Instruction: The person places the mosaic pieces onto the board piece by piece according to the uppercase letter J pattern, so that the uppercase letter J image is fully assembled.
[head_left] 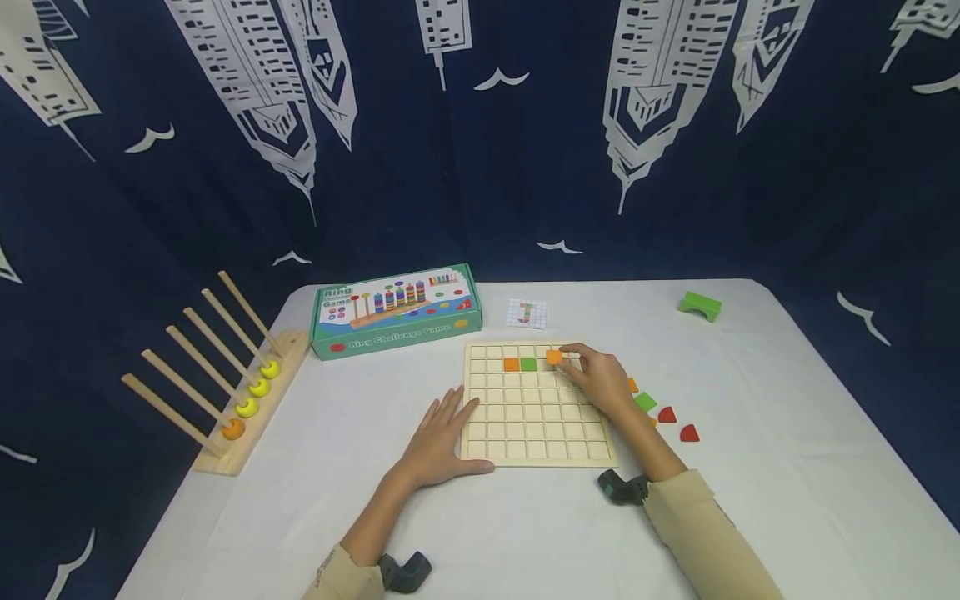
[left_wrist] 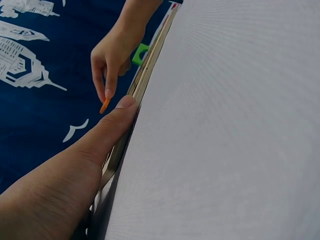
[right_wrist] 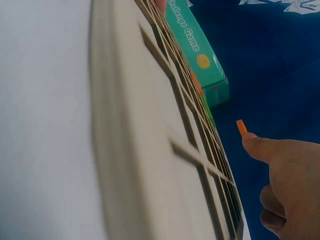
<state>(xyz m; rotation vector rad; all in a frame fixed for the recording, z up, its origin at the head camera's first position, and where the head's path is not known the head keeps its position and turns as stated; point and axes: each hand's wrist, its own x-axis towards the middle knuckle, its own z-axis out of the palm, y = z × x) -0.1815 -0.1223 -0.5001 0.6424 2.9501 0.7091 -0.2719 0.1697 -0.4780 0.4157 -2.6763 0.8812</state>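
nearest, at the grooved board's 8 o'clock edge, the left hand lies with fingers spread wide, its thumb and fingertips at the rim. the wooden board is a grid of square cells. off its 3 o'clock side lie loose red pieces beside green and orange ones (some partly hidden by the forearm). the right hand, at 2 o'clock, pinches an orange tile between thumb and fingertips, over the board's 1 o'clock part. in the second row from the far edge, an orange square sits next to a green square. farther out: a peg stand at 9 o'clock, a game box at 10, a pattern card at 12, a green arch block at 2.
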